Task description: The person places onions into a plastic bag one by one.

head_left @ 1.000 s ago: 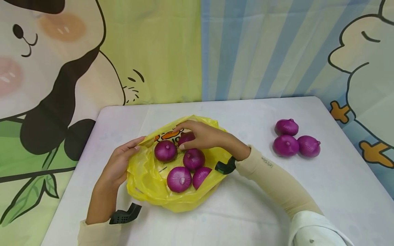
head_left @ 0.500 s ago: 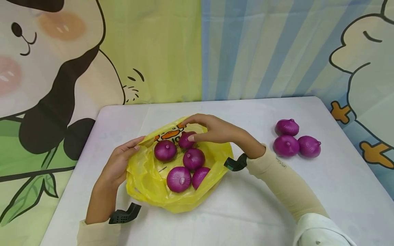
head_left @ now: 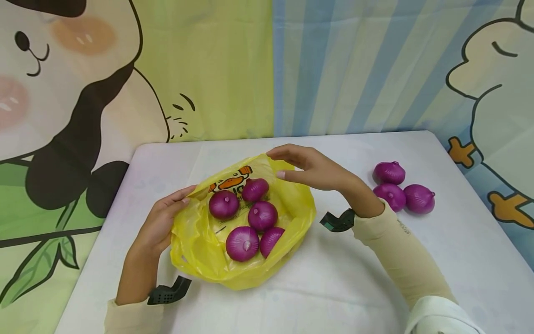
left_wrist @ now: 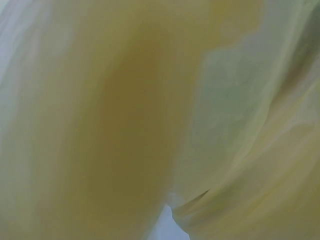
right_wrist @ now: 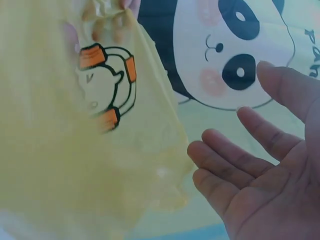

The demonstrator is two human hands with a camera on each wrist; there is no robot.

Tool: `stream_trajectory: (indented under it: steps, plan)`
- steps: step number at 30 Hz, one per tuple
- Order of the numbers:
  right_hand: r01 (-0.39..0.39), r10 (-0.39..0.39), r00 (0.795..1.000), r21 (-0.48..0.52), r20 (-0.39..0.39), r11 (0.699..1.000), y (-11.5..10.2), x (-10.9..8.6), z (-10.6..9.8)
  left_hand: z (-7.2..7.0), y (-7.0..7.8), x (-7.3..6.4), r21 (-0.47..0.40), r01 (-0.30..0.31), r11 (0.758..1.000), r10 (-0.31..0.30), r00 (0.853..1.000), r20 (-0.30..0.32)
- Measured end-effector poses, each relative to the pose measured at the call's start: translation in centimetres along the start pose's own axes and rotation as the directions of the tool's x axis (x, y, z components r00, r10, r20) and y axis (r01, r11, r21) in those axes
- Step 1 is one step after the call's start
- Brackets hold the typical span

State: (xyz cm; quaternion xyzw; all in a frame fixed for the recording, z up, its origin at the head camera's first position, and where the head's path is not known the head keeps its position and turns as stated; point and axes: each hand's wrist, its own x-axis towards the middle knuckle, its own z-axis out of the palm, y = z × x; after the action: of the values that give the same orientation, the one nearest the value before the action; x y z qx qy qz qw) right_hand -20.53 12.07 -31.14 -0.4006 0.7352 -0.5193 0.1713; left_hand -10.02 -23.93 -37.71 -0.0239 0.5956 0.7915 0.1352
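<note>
A yellow plastic bag (head_left: 196, 253) with a cartoon print stands with its mouth wide, several purple onions (head_left: 242, 243) lying inside. My left hand (head_left: 158, 222) pinches the bag's left rim between thumb and fingers. Just past the bag's far right rim hovers my right hand (head_left: 313, 168), fingers spread and nothing held. The right wrist view shows that hand (right_wrist: 265, 180) with its palm and loose fingers beside the bag (right_wrist: 145, 155). Yellow bag film (left_wrist: 240, 200) fills most of the left wrist view, hiding the onions there.
Three more purple onions (head_left: 419, 199) sit in a cluster on the right of the white table (head_left: 333, 287); my right forearm partly covers one. Behind the table hangs a cartoon-printed cloth (head_left: 233, 69). Black camera mounts (head_left: 170, 291) are worn on both wrists.
My right hand has let go of an onion inside the bag and drawn back up and right, out past the rim. The left hand keeps its hold on the bag.
</note>
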Motion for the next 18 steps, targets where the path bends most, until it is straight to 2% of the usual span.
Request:
stream_trajectory:
  steps: [5, 11, 18]
  plan:
    - [-0.011, 0.013, 0.999, 0.047, -0.036, 0.999, 0.6, -1.3, -0.8, 0.0, -0.1, 0.1, 0.011, 0.001, 1.0, -0.001, 1.0, 0.005]
    - [-0.048, 0.051, 0.994, 0.034, -0.098, 0.998, 1.7, -3.0, -1.7, 0.0, -0.1, 0.1, 0.017, -0.007, 1.0, 0.007, 1.0, 0.005]
    - [-0.121, 0.125, 0.984, 0.034, -0.129, 0.992, 3.2, -5.5, -2.7, 0.2, -0.1, 0.0, 0.01, 0.003, 1.0, -0.003, 1.0, 0.009]
